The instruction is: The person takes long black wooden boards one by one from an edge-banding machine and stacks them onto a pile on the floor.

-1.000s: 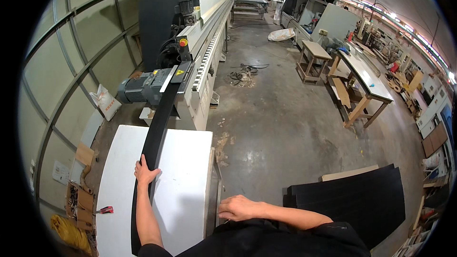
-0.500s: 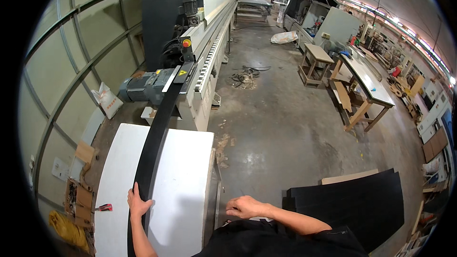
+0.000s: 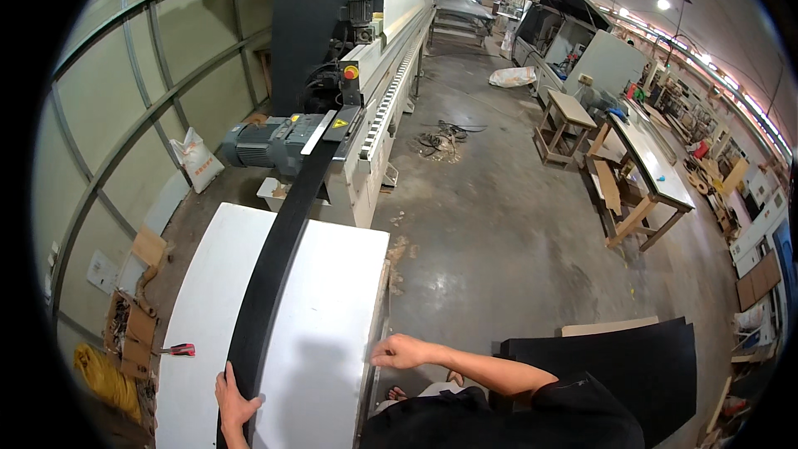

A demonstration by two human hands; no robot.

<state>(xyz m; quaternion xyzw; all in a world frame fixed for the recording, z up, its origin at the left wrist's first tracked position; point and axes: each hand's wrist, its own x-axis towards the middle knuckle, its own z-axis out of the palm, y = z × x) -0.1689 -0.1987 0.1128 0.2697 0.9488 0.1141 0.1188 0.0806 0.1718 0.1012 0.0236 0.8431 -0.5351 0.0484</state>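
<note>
Both hands steady me at the white table (image 3: 332,316): my left hand (image 3: 235,402) clamps its fingers on the long black strip (image 3: 278,266) lying lengthwise toward the machine (image 3: 366,75), my right hand (image 3: 401,352) rests loosely curled on the table's edge for balance.

The room is bright. Light comes from a row of lamps (image 3: 665,5) high up on the right, and they glow white. The grey floor (image 3: 507,199) shines a little. A soft shadow lies on the white table (image 3: 332,299). The picture is round with black corners. Straight lines bend near the edge, and far things look small and fuzzy
</note>
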